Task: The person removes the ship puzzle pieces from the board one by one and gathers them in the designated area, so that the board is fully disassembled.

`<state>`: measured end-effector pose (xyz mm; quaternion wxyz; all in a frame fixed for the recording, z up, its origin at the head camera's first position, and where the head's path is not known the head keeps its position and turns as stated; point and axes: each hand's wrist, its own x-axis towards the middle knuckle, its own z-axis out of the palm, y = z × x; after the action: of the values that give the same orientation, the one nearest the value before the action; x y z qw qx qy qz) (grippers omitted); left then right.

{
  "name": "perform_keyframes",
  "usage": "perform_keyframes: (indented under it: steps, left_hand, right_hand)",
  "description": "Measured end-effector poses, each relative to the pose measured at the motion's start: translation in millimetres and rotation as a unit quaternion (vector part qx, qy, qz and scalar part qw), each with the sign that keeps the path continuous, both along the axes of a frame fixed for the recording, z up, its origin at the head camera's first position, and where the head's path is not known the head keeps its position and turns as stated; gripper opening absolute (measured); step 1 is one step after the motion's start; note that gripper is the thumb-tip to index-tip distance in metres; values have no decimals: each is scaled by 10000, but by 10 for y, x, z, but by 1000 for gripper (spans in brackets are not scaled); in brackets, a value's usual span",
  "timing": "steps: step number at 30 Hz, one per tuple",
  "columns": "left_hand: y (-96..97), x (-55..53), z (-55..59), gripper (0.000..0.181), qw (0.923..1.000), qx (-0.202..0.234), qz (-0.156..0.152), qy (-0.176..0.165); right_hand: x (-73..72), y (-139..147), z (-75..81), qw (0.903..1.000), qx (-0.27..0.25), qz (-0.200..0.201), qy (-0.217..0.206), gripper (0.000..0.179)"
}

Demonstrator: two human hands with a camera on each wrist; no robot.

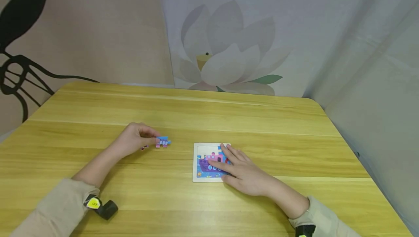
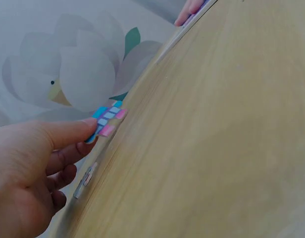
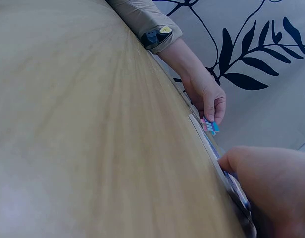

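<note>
Between thumb and fingers my left hand (image 1: 133,140) pinches a puzzle piece (image 1: 162,142), blue along the top with pale squares and pink tabs. The left wrist view shows the same puzzle piece (image 2: 109,119) held over the wood. Another puzzle piece (image 2: 85,179) lies on the table under the curled lower fingers. My right hand (image 1: 243,173) rests with spread fingers on the right side of a white-framed jigsaw puzzle (image 1: 195,162). Its picture shows a purple and pink ship on blue water, partly hidden by the fingers. Bare white backing shows at the upper left inside the frame.
The wooden table (image 1: 183,208) has rounded far corners. Behind it hangs a pale wall covering (image 1: 226,40) with a large lotus print. Grey-white fabric (image 1: 376,66) drapes along the right side. A black wrist camera (image 1: 106,209) sticks out from the left sleeve.
</note>
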<state>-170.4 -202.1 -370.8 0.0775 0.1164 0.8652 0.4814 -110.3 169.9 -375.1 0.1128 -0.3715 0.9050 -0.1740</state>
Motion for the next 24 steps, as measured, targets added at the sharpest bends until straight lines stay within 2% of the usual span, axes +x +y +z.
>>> perform_keyframes:
  steps: [6,13,20,24]
  left_hand:
    - [-11,-16,-46,16,9992,-300,-6,247]
    - [15,-27,-55,13,9946,-752,-109,714]
    - [15,-50,-73,8,9821,-1115,-458,1444]
    - [0,-40,-80,9,9820,-1198,-412,1399]
  right_hand:
    - [-6,-6,6,10000,24,7,-5,47]
    - [-1,6,2,10000,-7,1,31,47]
    - [0,6,-20,10000,-77,-36,-6,46]
    - [7,2,-27,9998,-175,-34,-26,46]
